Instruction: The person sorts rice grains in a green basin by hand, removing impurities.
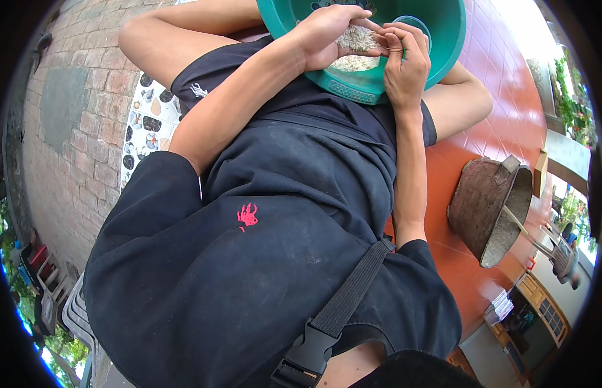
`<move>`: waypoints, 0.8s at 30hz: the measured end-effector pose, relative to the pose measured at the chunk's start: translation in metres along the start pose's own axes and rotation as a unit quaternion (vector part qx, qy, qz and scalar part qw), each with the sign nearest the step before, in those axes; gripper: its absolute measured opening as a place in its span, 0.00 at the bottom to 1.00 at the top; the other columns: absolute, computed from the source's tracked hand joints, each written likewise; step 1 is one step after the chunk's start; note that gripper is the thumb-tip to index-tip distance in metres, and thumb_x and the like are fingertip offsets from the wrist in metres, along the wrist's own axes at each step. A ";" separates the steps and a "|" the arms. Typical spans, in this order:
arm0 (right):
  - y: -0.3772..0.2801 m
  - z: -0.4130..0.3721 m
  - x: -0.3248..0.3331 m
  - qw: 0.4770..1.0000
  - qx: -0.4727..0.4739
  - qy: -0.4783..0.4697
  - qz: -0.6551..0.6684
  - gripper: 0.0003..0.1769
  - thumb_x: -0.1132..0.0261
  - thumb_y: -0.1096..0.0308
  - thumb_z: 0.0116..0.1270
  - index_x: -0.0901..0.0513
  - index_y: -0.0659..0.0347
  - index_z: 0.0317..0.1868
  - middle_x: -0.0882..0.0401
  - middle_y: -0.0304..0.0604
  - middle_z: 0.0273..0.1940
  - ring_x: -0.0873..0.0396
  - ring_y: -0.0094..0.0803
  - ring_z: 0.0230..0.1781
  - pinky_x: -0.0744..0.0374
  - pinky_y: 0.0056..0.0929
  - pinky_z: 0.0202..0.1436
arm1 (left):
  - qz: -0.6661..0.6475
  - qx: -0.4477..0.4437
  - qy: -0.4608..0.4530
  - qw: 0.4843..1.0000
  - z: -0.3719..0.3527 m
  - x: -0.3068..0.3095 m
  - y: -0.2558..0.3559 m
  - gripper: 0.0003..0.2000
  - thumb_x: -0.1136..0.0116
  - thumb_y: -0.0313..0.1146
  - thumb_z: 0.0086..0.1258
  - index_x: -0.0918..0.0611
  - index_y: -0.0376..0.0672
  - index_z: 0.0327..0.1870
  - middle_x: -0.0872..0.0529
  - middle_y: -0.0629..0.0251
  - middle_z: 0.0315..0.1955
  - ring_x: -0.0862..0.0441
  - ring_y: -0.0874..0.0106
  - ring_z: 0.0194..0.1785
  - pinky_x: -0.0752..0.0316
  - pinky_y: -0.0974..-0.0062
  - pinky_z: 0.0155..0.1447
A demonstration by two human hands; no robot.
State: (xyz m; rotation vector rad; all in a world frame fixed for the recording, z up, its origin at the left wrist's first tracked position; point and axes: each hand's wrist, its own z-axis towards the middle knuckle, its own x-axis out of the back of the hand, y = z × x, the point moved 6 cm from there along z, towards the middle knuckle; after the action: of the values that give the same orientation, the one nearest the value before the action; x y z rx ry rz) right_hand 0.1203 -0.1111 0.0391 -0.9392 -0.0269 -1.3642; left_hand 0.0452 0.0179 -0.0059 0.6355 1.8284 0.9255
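Observation:
A green plastic basin (pixel 448 39) rests between my bent legs. My left hand (pixel 323 37) is cupped over it, holding a small heap of white rice grains (pixel 358 39) in its palm. Close beside those grains is my right hand (pixel 408 61), its thumb and fingers pinched together near the left fingertips. Whatever sits in that pinch is too small to make out. More rice (pixel 354 63) lies in the basin below my hands. Behind the right fingers, a round rim with a blue edge (pixel 425 26) shows inside the basin, mostly hidden.
On the red tiled floor (pixel 437 187) to my right stands a worn brown bucket (pixel 475 204), tilted in view. Brick paving (pixel 81 168) lies to my left, beyond a pebble-patterned strip (pixel 146 123). Stacked grey chairs (pixel 81 313) appear at the lower left.

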 end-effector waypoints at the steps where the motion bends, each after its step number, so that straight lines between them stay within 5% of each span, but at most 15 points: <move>1: 0.001 0.000 0.000 1.000 0.000 0.000 0.000 0.04 0.33 0.75 0.74 0.13 0.64 0.40 0.14 0.43 0.45 0.20 0.41 0.48 0.20 0.37 0.52 | 0.000 0.000 0.000 1.000 -0.001 -0.001 0.002 0.16 0.52 0.39 0.86 0.16 0.34 0.54 0.12 0.53 0.52 0.14 0.65 0.59 0.18 0.57 0.69; 6: 0.007 -0.001 0.019 0.988 -0.044 0.121 -0.087 0.03 0.34 0.75 0.74 0.13 0.62 0.43 0.15 0.44 0.47 0.21 0.40 0.50 0.23 0.37 0.55 | -0.049 0.069 -0.058 0.995 -0.004 -0.009 0.004 0.19 0.53 0.37 0.86 0.18 0.27 0.57 0.12 0.46 0.54 0.11 0.60 0.56 0.16 0.61 0.68; 10: 0.009 -0.001 0.020 0.988 -0.047 0.121 -0.084 0.05 0.34 0.76 0.71 0.13 0.61 0.44 0.15 0.44 0.48 0.21 0.40 0.52 0.24 0.37 0.56 | -0.059 0.073 -0.063 0.994 -0.005 -0.013 0.006 0.19 0.52 0.38 0.85 0.17 0.29 0.56 0.12 0.50 0.52 0.11 0.62 0.55 0.15 0.64 0.65; 12: -0.001 0.001 0.013 0.997 0.019 0.063 -0.050 0.07 0.34 0.77 0.68 0.12 0.61 0.44 0.15 0.43 0.49 0.21 0.41 0.52 0.23 0.38 0.57 | -0.169 0.143 -0.022 0.975 -0.004 -0.016 0.003 0.19 0.61 0.37 0.87 0.20 0.30 0.53 0.13 0.52 0.42 0.12 0.61 0.44 0.13 0.64 0.53; 24: -0.015 0.002 0.001 0.994 0.069 -0.023 -0.086 0.09 0.31 0.74 0.66 0.09 0.53 0.44 0.17 0.41 0.50 0.23 0.41 0.55 0.24 0.37 0.59 | -0.186 0.035 0.041 0.981 0.014 0.007 -0.006 0.16 0.59 0.34 0.85 0.24 0.29 0.55 0.17 0.49 0.49 0.15 0.60 0.52 0.13 0.63 0.56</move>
State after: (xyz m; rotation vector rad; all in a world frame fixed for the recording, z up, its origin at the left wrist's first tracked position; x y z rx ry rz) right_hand 0.1091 -0.1094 0.0495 -0.8670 -0.2399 -1.4781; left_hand 0.0546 0.0242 -0.0180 0.2843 1.9729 0.6468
